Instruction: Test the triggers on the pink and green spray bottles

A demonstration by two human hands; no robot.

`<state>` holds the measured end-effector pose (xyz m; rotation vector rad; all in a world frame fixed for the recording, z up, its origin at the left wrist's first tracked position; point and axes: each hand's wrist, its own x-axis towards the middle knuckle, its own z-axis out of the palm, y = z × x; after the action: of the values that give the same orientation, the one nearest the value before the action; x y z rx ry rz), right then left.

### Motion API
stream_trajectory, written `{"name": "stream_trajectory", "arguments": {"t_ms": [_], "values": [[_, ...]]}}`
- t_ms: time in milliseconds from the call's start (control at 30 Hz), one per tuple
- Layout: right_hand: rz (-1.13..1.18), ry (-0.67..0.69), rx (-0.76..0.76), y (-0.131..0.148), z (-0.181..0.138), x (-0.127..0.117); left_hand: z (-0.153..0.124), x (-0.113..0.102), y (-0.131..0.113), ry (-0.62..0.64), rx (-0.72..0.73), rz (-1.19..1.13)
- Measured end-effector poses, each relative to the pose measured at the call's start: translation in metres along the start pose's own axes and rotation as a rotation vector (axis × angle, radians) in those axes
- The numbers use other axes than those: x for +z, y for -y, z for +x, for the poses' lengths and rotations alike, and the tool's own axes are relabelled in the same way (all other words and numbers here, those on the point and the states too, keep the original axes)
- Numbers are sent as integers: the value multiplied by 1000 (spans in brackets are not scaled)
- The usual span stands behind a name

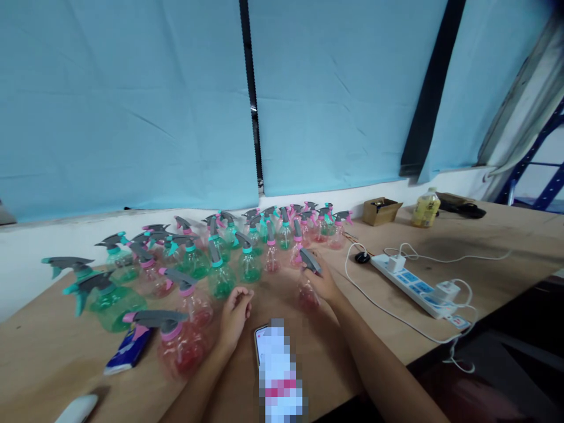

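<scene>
My right hand is wrapped round the neck of a spray bottle with a clear pinkish body and a grey trigger head. The bottle is upright at the right front of a large group of similar bottles; its neck is hidden by my fingers. My left hand rests over the table with its fingers loosely curled in and nothing visible in them. Just beyond it stands a green spray bottle with a grey head and teal collar. A phone, largely pixelated, lies between my forearms.
Several pink and green spray bottles cover the left and back of the wooden table. A blue packet lies by a pink bottle. To the right are a power strip with cables, a cardboard box and a yellow-labelled bottle.
</scene>
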<state>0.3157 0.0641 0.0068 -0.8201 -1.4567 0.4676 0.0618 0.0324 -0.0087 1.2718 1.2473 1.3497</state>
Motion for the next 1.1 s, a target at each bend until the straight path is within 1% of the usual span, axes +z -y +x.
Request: {"name": "stream_trajectory", "arguments": {"t_ms": [67,233,467,567,633,767,900,1100], "values": [[29,21,27,-1,-1,1,1,0,1,-1,3,-1],[135,95,187,-1,-7,9,0,0,0,-11,14,15],[344,326,260,13,4,26,2,-2,5,7,33,10],[457,417,336,14,7,32,3,-3,7,13,24,15],[482,418,393,13,7,36,4,-3,8,19,26,19],[457,354,469,13,6,42,2,-2,5,22,29,22],[458,350,457,12,11,52,1,-1,3,22,22,23],[459,374,396,3,17,70,3,-2,5,26,24,12]]}}
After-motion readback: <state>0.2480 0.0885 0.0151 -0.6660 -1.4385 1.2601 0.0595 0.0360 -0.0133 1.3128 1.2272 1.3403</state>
